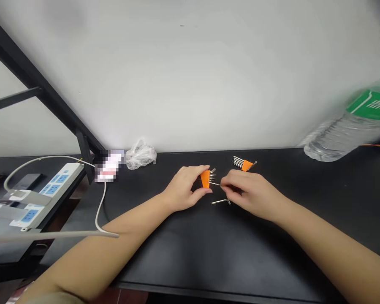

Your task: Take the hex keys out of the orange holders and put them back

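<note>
Within the left hand (181, 188), an orange hex-key holder (205, 178) sits.

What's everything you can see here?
Held hex key holder: 1, orange, in left hand.
Second hex key holder: 1, orange, on desk.
Thin hex key: 1, silver, in right hand.
Loose hex key: 1, silver, on desk.
Plastic bottle: 1, clear, green label, far right.
Plastic bag: 1, clear, desk's back edge.
Power strip: 1, white, far left.
Cable: 1, white, left.
Desk: 1, black, beneath everything.
Wall: 1, white, behind.
Hands: 2, bare, centre.
</note>
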`<state>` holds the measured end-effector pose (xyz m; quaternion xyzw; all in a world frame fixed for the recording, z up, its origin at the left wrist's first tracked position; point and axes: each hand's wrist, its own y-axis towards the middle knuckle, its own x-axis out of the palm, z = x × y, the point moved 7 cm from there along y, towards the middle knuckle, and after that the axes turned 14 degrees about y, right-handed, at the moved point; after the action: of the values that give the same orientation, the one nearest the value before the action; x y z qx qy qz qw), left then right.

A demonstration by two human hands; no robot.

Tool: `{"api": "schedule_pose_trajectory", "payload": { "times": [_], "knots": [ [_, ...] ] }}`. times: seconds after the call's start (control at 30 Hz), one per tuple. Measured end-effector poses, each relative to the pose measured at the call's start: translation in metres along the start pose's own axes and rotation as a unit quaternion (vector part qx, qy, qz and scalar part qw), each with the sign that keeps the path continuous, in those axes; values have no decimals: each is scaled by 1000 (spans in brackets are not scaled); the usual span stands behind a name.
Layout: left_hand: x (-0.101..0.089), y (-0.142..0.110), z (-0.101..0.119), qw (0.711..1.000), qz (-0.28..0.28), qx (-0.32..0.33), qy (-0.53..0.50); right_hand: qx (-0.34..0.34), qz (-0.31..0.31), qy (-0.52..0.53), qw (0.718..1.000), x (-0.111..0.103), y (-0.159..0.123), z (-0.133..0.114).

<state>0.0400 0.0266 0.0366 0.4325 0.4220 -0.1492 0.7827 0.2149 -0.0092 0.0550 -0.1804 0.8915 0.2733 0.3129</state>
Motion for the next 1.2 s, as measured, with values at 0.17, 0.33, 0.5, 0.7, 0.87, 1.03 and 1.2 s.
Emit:
{"api": "schedule_pose_trajectory", "payload": {
  "times": [0.17,0.33,0.5,0.7,0.87,1.03,1.2],
  "knots": [
    [0,0,-2,1000,-7,-10,3,3,-2,-9,1000,-2,0,1],
    [0,1,-1,1000,-6,-2,18,-4,-17,-55,998,0,-3,1],
    [6,1,2,998,-36,8,48,-23,-28,-131,991,3,-5,-4],
    [5,0,-2,999,-19,-4,48,-33,15,-16,999,2,7,3],
    [7,0,2,999,-23,1,40,-3,14,82,997,13,11,4],
    [3,1,-1,999,-8,-23,30,58,45,111,991,9,7,13],
    [3,2,0,999,-7,-15,34,50,41,72,995,9,7,15]
  ]
}}
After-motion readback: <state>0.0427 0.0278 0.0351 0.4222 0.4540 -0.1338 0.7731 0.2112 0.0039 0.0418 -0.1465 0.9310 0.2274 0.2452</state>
